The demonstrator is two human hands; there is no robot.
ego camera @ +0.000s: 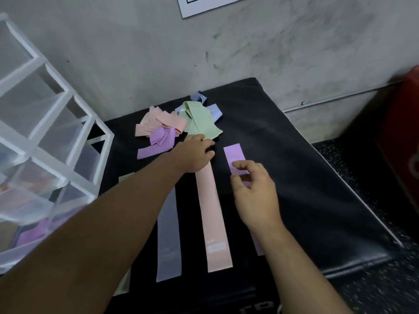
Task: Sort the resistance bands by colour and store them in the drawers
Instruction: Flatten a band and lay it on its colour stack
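A loose heap of bands lies at the back of the black mat (pixel 294 168): pink bands (pixel 158 123), purple bands (pixel 161 141), a green band (pixel 199 118), blue bands (pixel 213 111). Flat bands lie in a row nearer me: green (pixel 123 284), blue-grey (pixel 169 234), pink (pixel 213 218), purple (pixel 234 155). My left hand (pixel 195 155) rests at the far end of the flat pink band, beside the heap, fingers bent; what they hold is hidden. My right hand (pixel 254 191) hovers over the flat purple band with loosely curled fingers, holding nothing.
A white translucent drawer unit (pixel 45 137) stands at the left, with purple and pink bands showing in its lower drawers. A grey wall is behind the mat. A red object (pixel 405 132) stands at the right. Dark speckled floor surrounds the mat.
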